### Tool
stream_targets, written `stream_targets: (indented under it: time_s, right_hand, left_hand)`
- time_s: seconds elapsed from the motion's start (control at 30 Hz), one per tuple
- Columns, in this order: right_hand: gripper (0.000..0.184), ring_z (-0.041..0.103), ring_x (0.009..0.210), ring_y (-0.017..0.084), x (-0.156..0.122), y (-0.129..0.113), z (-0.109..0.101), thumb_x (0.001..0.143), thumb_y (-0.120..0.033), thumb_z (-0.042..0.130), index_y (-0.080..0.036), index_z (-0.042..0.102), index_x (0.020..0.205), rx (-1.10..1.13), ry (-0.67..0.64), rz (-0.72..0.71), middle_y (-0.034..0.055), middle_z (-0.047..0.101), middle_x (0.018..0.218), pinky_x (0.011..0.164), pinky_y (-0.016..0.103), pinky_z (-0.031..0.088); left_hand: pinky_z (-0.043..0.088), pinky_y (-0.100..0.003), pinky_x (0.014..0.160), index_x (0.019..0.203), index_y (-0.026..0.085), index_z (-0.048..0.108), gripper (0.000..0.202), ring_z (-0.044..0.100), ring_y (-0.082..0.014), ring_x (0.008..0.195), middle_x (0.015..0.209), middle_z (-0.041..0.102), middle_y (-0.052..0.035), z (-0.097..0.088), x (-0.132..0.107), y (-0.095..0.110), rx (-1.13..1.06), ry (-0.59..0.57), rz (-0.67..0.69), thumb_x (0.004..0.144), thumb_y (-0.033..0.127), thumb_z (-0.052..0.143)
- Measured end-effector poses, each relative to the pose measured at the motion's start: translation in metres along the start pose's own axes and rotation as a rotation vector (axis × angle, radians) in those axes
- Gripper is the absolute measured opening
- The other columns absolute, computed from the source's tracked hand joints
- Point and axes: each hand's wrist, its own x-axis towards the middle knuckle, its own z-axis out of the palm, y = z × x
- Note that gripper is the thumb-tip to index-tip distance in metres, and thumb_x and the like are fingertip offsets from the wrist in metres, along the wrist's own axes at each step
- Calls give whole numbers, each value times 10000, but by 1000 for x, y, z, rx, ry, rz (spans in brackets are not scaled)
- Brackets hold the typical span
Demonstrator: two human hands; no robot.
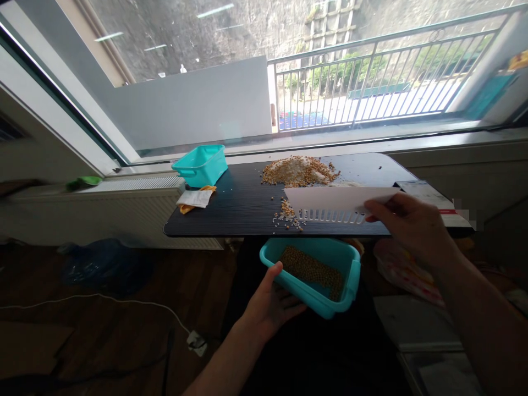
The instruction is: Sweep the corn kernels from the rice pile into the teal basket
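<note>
My left hand (274, 300) is closed around the near left side of a turquoise plastic basket (355, 275), thumb over the rim. Brown grains or beans (311, 269) cover part of its bottom. The basket is held just below the table's front edge. In my right hand (408, 220), pinched at its right end, is a white card with comb-like slots along its lower edge (330, 199). The card stands on edge over the dark tabletop (239, 203). Left of the card lies a small scatter of grains and white bits (287, 217). Behind it rises a mixed pile of tan grains and white grains (299, 170).
A second turquoise basket (202, 168) stands at the table's left end, near a folded white and orange cloth (196, 199). A flat box (429, 198) lies at the right end. Behind are a window and a radiator (152, 212). A power strip (197, 344) is on the floor.
</note>
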Motion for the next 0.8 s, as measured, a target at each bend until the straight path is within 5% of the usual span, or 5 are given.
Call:
stream_targets:
  time_s: [0.37, 0.67, 0.8]
  right_hand:
    - [238, 590, 514, 159, -12, -11, -6, 552, -440, 707, -220, 628, 595, 80, -55, 62, -9, 640, 545, 517, 305, 509]
    - [220, 575, 534, 135, -5, -6, 26, 643, -431, 665, -219, 608, 650, 116, -157, -57, -24, 627, 572, 567, 289, 503]
    - [243, 579, 540, 142, -8, -4, 23, 638, -445, 675, -210, 616, 659, 118, -200, -47, -14, 635, 574, 573, 293, 506]
  left_hand:
    - [496, -468, 954, 1283, 86, 519, 654, 630, -310, 1053, 1176, 607, -198, -3, 1, 1, -13, 5, 2, 824, 546, 586]
    - [513, -431, 916, 1293, 123, 524, 634, 643, -285, 1016, 1193, 614, -184, -7, -2, 3, 8, -8, 21, 830, 552, 574]
    - [515, -425, 914, 1277, 113, 527, 614, 643, -281, 1015, 1187, 610, -187, -7, -2, 4, -10, 15, 24, 836, 536, 574]
